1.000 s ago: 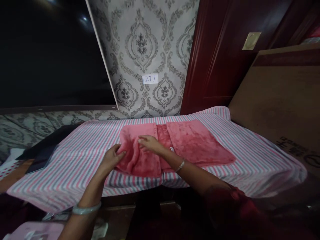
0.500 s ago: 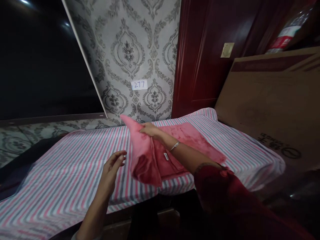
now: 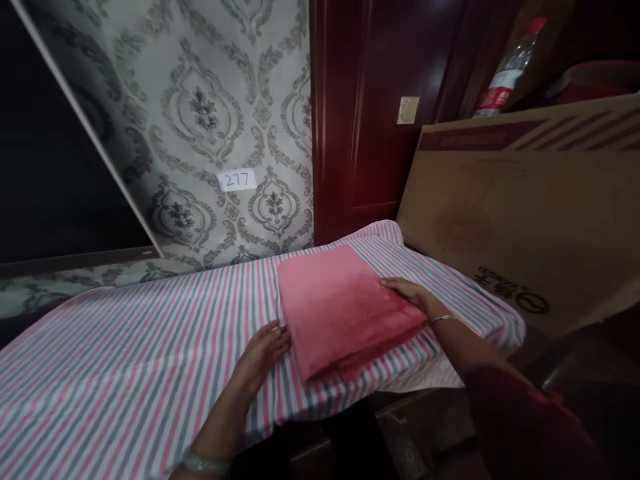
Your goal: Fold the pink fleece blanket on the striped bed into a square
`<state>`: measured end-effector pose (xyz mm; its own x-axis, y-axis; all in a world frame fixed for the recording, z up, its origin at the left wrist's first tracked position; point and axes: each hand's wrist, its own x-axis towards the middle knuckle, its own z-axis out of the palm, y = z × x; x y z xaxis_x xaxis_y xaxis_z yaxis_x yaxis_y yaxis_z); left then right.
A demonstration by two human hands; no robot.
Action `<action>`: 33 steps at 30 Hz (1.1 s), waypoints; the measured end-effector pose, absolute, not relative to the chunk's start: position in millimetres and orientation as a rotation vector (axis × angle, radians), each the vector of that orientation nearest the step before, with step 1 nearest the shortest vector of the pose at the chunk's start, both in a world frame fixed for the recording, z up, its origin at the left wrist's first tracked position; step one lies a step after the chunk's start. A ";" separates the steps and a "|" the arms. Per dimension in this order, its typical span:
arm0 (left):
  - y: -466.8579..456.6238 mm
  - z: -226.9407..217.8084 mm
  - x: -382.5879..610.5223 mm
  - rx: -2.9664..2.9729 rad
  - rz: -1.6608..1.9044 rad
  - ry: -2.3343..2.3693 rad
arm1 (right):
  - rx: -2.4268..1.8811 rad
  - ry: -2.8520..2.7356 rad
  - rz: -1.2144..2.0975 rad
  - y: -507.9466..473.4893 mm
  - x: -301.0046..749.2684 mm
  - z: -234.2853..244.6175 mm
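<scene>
Grey patterned wallpaper (image 3: 205,113), black screen (image 3: 50,167), dark-red panel (image 3: 377,153), perhaps a door, dim light

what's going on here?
A person has both bare hands at a folded pink plush cloth. The right hand rests on its right edge; the left hand, fingers bent, is right by its left edge, and whether it touches is hard to tell. The plush cloth lies flat in layers on a striped cover, near its front edge.

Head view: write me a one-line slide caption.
Left hand and right hand at opposite edges of a folded pink cloth on a striped cover.
</scene>
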<state>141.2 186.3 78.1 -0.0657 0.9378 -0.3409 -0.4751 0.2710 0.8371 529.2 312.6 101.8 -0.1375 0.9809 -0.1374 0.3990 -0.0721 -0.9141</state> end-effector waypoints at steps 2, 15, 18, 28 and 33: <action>196.1 73.0 150.3 0.579 1.196 1.085 | -1.425 -1.515 1.291 314.5 534.2 88.4; 214.9 81.6 168.7 0.604 1.014 1.155 | -1.367 -1.346 1.267 361.1 535.2 86.8; 211.6 80.8 173.3 0.574 0.997 1.141 | -1.434 -1.346 1.264 356.8 542.3 70.5; 176.3 83.9 220.0 0.435 1.086 1.087 | -1.467 -1.335 1.322 331.5 558.6 72.9; 172.0 85.2 227.0 0.478 1.101 1.090 | -1.441 -1.265 1.305 317.9 550.7 86.1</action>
